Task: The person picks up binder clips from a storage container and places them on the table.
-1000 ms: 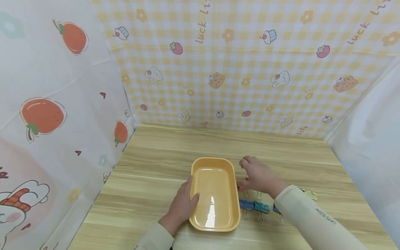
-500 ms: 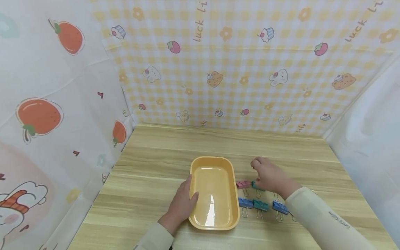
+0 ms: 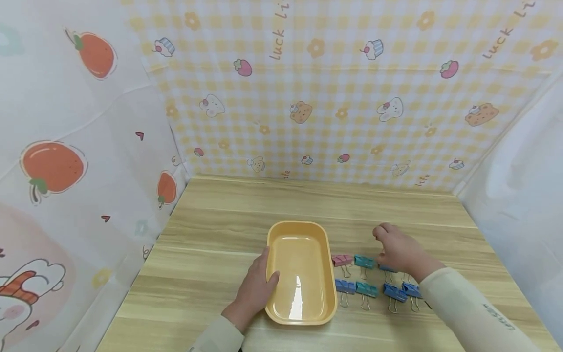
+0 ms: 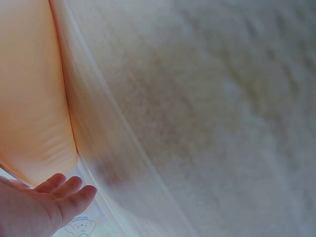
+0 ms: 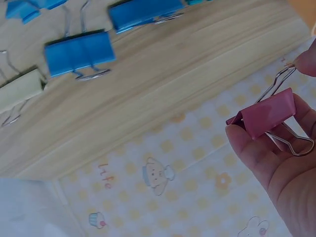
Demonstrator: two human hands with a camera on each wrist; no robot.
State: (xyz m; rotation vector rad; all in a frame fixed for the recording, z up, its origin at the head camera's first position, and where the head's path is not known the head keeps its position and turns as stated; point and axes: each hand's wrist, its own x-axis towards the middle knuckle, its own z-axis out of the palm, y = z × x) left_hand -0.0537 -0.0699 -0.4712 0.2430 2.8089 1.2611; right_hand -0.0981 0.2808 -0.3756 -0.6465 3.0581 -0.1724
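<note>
My left hand (image 3: 257,288) holds the yellow tray (image 3: 303,264) at its left side, thumb over the rim and fingers along the outside. In the left wrist view, the fingertips of that hand (image 4: 44,207) lie beside the tray's wall (image 4: 34,89). A pink binder clip (image 5: 269,114) is pinched between the thumb and fingers of my right hand (image 5: 281,168); in the head view this hand (image 3: 402,252) mostly hides it. Below the hand, a blue binder clip (image 3: 388,268) lies partly covered on the table.
Right of the tray, binder clips lie in two rows, among them a pink one (image 3: 342,260), a teal one (image 3: 364,262) and a blue one (image 3: 395,293). A cream clip (image 5: 22,91) shows in the right wrist view. A checked cloth (image 3: 325,98) hangs behind the table.
My right hand has moved rightward over the rows, away from the tray, uncovering the pink and teal clips and several blue ones. My left hand has stayed at the tray.
</note>
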